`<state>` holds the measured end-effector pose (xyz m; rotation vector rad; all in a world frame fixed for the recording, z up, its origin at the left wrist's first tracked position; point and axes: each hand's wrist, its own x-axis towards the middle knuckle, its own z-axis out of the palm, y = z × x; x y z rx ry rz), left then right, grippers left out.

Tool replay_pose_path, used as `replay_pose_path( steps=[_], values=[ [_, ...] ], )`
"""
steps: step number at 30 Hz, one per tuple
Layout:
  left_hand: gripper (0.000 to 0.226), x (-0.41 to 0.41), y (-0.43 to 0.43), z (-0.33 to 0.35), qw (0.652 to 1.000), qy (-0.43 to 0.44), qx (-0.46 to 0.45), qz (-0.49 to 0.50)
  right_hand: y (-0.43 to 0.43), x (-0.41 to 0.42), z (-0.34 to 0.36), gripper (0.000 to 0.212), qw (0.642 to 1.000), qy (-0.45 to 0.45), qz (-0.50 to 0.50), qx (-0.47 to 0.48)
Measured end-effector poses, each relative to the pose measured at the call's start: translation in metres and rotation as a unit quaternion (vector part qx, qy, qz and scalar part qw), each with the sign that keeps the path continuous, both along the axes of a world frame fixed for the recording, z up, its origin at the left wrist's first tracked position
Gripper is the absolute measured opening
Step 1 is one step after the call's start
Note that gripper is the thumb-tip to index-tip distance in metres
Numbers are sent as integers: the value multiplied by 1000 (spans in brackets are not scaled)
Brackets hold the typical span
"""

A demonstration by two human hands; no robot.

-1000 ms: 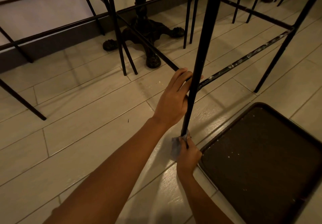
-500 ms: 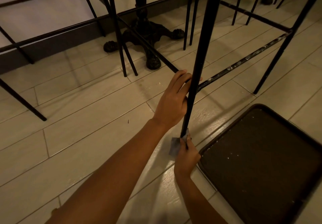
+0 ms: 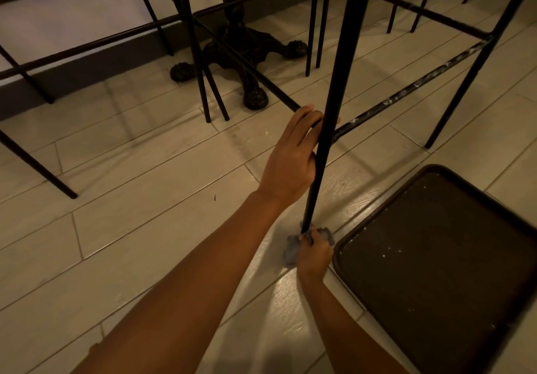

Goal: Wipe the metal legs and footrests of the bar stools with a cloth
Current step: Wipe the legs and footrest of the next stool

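A black metal stool leg (image 3: 334,88) runs from the top of the view down to the tiled floor. My left hand (image 3: 293,158) wraps around it at the height where the footrest bars meet. The right footrest bar (image 3: 412,88) is streaked with white marks. At the very foot of the leg, my right hand (image 3: 315,254) presses a small grey cloth (image 3: 292,248) around the metal. The cloth bunches out to both sides of my fingers.
A dark brown tray (image 3: 441,257) with white specks lies on the floor just right of my right hand. Further stool legs (image 3: 197,62) and an ornate black table base (image 3: 247,54) stand behind. A dark skirting board (image 3: 87,65) runs along the wall.
My right hand with the cloth has stayed at the bottom of the leg, shifting slightly, and the cloth now spreads more to the right. My left hand keeps its hold.
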<state>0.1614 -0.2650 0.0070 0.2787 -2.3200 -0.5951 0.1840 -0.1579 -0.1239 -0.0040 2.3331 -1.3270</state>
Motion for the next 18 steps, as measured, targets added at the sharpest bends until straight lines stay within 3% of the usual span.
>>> replay_pose_path(
  steps=[5,9,14,18],
  values=[
    [39,-1,0,-3,1000,6,2,5,-2,11,9,37,997,12,-58,-48],
    [39,-3,1,-3,1000,14,6,9,-8,8,9,30,993,-50,-92,-60],
    [38,-3,1,-4,1000,26,5,8,-4,5,3,25,995,-75,-42,-56],
    [37,-3,1,-5,1000,24,7,9,-5,6,14,30,987,-100,-94,-79]
  ],
)
